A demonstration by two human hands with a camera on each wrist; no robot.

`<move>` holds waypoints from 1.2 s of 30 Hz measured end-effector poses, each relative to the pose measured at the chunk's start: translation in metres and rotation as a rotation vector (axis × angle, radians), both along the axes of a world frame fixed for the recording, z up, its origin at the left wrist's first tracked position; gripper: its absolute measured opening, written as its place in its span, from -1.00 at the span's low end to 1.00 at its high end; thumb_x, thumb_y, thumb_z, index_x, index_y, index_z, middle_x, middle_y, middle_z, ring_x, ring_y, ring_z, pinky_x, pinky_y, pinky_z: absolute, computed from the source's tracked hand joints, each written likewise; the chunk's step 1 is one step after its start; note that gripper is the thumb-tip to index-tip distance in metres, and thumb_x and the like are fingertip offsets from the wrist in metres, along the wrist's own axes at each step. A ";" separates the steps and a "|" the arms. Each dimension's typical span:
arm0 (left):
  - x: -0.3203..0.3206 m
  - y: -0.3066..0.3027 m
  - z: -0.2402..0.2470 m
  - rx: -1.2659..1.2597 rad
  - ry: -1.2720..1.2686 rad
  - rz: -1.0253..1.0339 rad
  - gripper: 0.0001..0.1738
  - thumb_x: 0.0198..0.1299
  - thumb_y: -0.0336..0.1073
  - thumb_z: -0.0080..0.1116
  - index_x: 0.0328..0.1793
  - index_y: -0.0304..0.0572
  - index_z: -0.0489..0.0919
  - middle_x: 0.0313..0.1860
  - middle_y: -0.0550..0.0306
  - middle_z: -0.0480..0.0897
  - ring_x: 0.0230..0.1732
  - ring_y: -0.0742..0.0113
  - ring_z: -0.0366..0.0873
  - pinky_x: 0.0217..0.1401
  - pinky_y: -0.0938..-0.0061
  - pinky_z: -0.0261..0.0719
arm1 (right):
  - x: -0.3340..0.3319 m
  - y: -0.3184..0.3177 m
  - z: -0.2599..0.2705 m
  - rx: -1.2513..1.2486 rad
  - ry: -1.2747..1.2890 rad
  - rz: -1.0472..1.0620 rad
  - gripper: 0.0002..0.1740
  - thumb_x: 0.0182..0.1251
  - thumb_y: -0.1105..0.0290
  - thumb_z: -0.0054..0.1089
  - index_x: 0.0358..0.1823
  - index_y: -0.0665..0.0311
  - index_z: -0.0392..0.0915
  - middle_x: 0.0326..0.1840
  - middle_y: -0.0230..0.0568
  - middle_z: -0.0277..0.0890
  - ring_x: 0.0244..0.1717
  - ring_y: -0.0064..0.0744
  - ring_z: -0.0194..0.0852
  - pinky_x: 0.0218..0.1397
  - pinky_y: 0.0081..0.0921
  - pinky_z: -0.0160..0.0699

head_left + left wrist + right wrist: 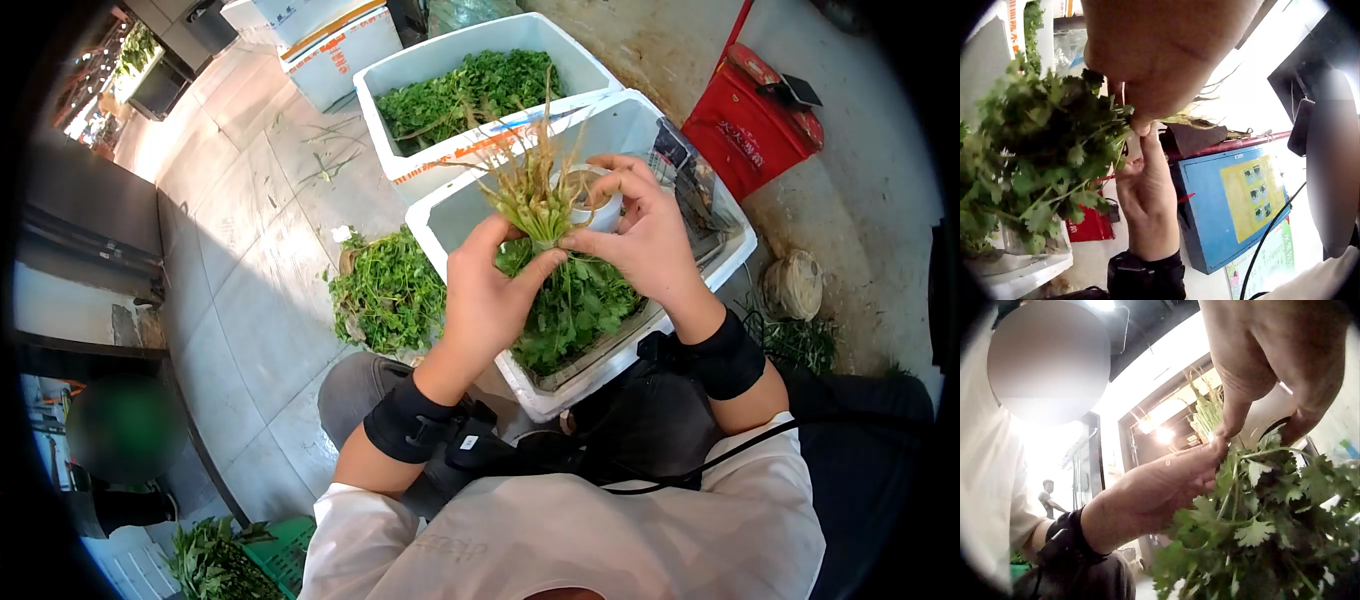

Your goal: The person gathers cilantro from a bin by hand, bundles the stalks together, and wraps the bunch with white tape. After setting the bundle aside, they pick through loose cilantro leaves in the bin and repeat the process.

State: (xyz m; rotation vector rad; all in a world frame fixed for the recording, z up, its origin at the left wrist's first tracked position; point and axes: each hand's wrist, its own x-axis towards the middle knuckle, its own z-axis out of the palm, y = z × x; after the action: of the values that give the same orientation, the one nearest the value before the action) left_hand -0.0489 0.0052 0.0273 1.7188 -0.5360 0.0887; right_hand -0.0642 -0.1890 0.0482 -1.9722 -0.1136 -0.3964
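A bunch of cilantro hangs leaves down, its pale roots pointing up. My left hand grips the stems just below the roots, its thumb across the front. My right hand holds a whitish roll of tape beside the roots, fingers curled over its far side. The right thumb tip meets the stems close to the left thumb, where a clear band shows round them. In the right wrist view the leaves spread below both hands, and the left hand reaches in from the side.
Under the hands stands a white foam box; another foam box behind it is full of greens. Loose greens lie on the tiled floor to the left. A red dustpan leans by the wall at right. A green crate sits lower left.
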 end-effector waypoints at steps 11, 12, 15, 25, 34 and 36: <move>0.001 0.003 0.015 -0.421 0.469 -0.469 -0.45 0.34 -0.54 0.20 0.43 -0.40 0.34 0.30 0.01 0.56 0.31 0.34 0.50 0.42 0.40 0.38 | 0.005 -0.023 0.012 0.197 0.145 0.210 -0.56 -0.07 0.51 0.64 -0.17 0.34 0.58 0.39 -0.01 0.34 0.32 -0.34 0.37 0.21 -0.48 0.46; -0.001 0.003 0.014 -0.411 0.505 -0.442 -0.38 0.32 -0.54 0.24 0.47 -0.38 0.30 0.37 0.01 0.49 0.36 0.34 0.44 0.45 0.38 0.36 | 0.005 -0.023 0.011 0.185 0.177 0.207 -0.55 -0.09 0.43 0.68 -0.19 0.34 0.59 0.33 -0.03 0.42 0.27 -0.31 0.42 0.26 -0.45 0.44; 0.000 -0.002 -0.001 -0.268 0.208 -0.391 -0.36 0.28 -0.55 0.27 0.46 -0.40 0.31 0.37 0.03 0.48 0.37 0.34 0.43 0.45 0.39 0.36 | 0.001 -0.018 0.012 0.080 0.142 0.140 -0.55 -0.09 0.41 0.68 -0.23 0.34 0.56 0.27 -0.07 0.49 0.22 -0.31 0.46 0.25 -0.45 0.43; 0.002 -0.004 0.002 -0.317 0.432 -0.224 -0.57 0.27 -0.51 0.31 0.25 -0.40 0.52 0.12 0.04 0.64 0.19 0.32 0.55 0.30 0.47 0.43 | 0.006 -0.022 0.004 0.028 0.056 0.116 -0.53 -0.14 0.32 0.70 -0.21 0.32 0.64 0.21 -0.06 0.49 0.21 -0.24 0.49 0.24 -0.40 0.46; 0.003 -0.011 -0.011 -0.150 0.199 -0.019 -0.71 0.14 -0.47 0.44 -0.04 -0.39 0.62 -0.13 0.02 0.71 -0.19 0.35 0.68 -0.06 0.51 0.62 | 0.001 -0.006 0.008 -0.153 0.110 -0.049 -0.54 -0.17 0.32 0.69 -0.27 0.35 0.63 0.16 -0.10 0.52 0.08 -0.28 0.58 0.03 -0.43 0.57; 0.001 -0.014 -0.006 -0.170 0.182 -0.013 -0.69 0.13 -0.47 0.44 -0.02 -0.39 0.62 -0.16 0.00 0.73 -0.19 0.35 0.70 -0.06 0.49 0.63 | 0.002 -0.009 0.003 0.068 0.109 0.033 -0.56 -0.17 0.36 0.67 -0.28 0.36 0.62 0.18 -0.05 0.56 0.01 -0.29 0.63 -0.04 -0.43 0.61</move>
State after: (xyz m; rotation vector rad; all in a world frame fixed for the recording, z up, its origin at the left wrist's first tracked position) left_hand -0.0476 -0.0088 0.0216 1.5390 -0.3934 -0.0307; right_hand -0.0619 -0.1979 0.0516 -1.9181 -0.0619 -0.2677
